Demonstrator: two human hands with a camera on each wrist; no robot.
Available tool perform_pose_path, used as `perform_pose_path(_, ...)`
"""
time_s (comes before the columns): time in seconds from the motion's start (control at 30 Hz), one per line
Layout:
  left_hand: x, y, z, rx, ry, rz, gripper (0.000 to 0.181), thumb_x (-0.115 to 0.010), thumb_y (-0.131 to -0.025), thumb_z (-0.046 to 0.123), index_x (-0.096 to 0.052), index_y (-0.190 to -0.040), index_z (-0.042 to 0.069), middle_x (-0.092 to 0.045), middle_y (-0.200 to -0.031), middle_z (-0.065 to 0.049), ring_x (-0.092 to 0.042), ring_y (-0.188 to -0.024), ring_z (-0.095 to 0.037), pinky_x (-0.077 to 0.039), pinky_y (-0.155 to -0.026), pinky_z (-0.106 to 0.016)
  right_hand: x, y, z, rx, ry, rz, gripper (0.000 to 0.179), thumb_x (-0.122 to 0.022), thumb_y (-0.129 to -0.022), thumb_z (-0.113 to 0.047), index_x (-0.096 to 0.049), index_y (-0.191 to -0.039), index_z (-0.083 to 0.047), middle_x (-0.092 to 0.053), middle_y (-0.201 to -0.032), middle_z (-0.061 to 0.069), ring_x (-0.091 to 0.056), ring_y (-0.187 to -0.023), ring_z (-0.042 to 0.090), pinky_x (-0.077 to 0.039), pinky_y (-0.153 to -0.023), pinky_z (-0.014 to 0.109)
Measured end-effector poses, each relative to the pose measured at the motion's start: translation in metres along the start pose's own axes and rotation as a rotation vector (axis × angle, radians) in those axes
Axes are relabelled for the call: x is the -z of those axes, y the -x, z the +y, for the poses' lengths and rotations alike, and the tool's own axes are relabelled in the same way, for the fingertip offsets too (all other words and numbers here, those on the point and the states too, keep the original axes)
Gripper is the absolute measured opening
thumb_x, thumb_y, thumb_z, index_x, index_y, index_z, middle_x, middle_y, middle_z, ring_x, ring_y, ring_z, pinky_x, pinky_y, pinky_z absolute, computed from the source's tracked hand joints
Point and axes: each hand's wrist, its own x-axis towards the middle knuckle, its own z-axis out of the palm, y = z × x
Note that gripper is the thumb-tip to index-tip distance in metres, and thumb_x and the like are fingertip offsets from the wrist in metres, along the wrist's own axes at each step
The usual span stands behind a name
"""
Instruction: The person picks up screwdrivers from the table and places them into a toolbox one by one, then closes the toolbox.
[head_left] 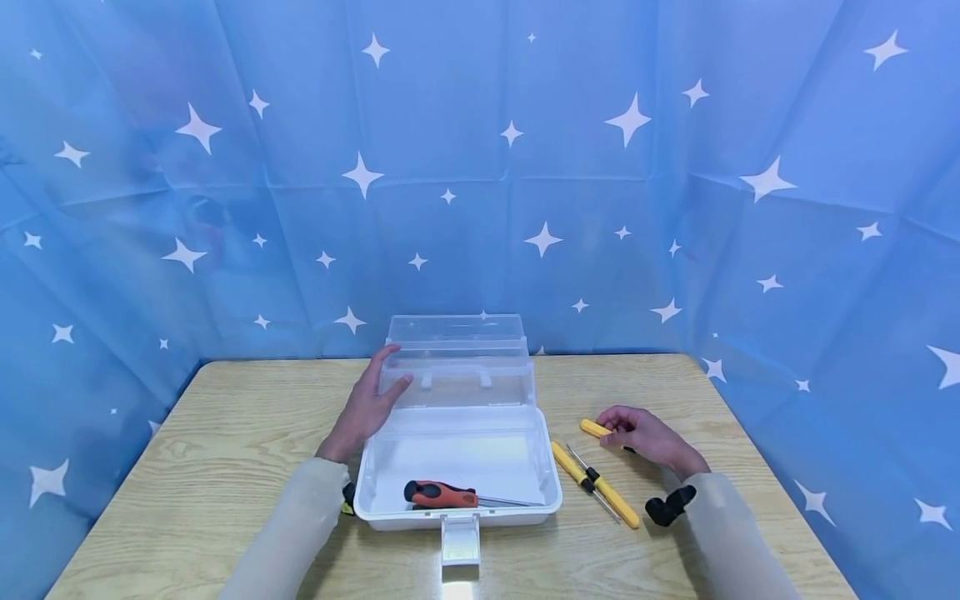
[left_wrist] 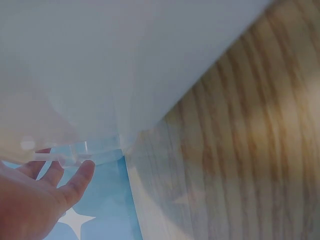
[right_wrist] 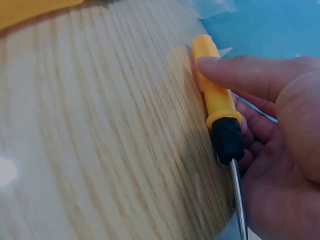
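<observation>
My left hand [head_left: 367,412] grips the left edge of a toolbox's clear lid [head_left: 465,387], thumb over its inner face and fingers at the outer side. The lid stands raised behind the white toolbox [head_left: 552,467]. Inside, along the front wall, lies a red and black screwdriver [head_left: 442,495]. At the right, my right hand [head_left: 645,435] pinches a yellow screwdriver [right_wrist: 218,97] by its handle, between thumb and fingers. In the right wrist view its black collar and metal shaft point toward the wrist.
Two more yellow-handled screwdrivers, one near the box [head_left: 567,462] and one beside it [head_left: 618,503], lie crossed on the wooden table [head_left: 225,467]. The toolbox latch [head_left: 460,542] hangs down in front. A blue star-patterned curtain [head_left: 465,275] surrounds the table's back and sides.
</observation>
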Motion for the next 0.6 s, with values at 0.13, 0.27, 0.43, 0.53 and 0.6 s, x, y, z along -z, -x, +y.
perform_pose_path(0.13, 0.0006, -0.0006, -0.0002, -0.005, -0.001, -0.001, 0.065, -0.053, -0.098, 0.054, -0.025, -0.154, 0.034, -0.016, -0.166, -0.004, -0.017, -0.151, -0.035, -0.024, -0.114, -0.066, 0.0013, 0.0013, 0.0, -0.005, 0.017, 0.027, 0.026, -0.066, -0.096, -0.023, -0.065, -0.116, -0.005, -0.06, -0.098, 0.01, -0.051, -0.08, 0.017, -0.044, -0.064, 0.026)
perform_pose_path(0.27, 0.0006, -0.0009, -0.0004, -0.004, 0.0, -0.003, 0.066, -0.052, -0.097, 0.056, -0.025, -0.154, 0.034, -0.016, -0.166, -0.004, -0.017, -0.151, -0.035, -0.024, -0.114, -0.067, 0.0029, 0.002, 0.0021, -0.05, 0.007, 0.046, 0.032, -0.063, -0.098, -0.029, -0.064, -0.122, -0.007, -0.062, -0.107, 0.01, -0.052, -0.084, 0.018, -0.046, -0.066, 0.027)
perform_pose_path(0.43, 0.0002, -0.0007, -0.0009, 0.004, -0.001, -0.004, 0.064, -0.052, -0.099, 0.053, -0.025, -0.154, 0.035, -0.016, -0.166, -0.004, -0.016, -0.151, -0.035, -0.023, -0.114, -0.067, 0.0046, 0.0024, 0.0034, -0.085, -0.021, 0.072, 0.041, -0.061, -0.099, -0.036, -0.061, -0.129, -0.009, -0.063, -0.118, 0.009, -0.055, -0.093, 0.019, -0.05, -0.073, 0.029)
perform_pose_path(0.53, 0.0, 0.0, -0.0002, 0.009, 0.0, -0.004, 0.064, -0.053, -0.099, 0.053, -0.025, -0.154, 0.035, -0.015, -0.166, -0.004, -0.015, -0.152, -0.035, -0.022, -0.114, -0.067, 0.0051, 0.0024, 0.0026, -0.089, -0.029, 0.085, 0.039, -0.059, -0.1, -0.036, -0.06, -0.13, -0.011, -0.063, -0.118, 0.009, -0.055, -0.095, 0.019, -0.049, -0.075, 0.029)
perform_pose_path(0.6, 0.0001, 0.0003, 0.0002, 0.013, 0.002, -0.005, 0.065, -0.053, -0.098, 0.054, -0.025, -0.154, 0.035, -0.015, -0.166, -0.004, -0.016, -0.151, -0.035, -0.023, -0.114, -0.067, 0.0057, 0.0031, 0.0016, -0.081, -0.032, 0.083, 0.039, -0.057, -0.101, -0.034, -0.059, -0.13, -0.009, -0.062, -0.117, 0.01, -0.054, -0.094, 0.021, -0.048, -0.074, 0.029)
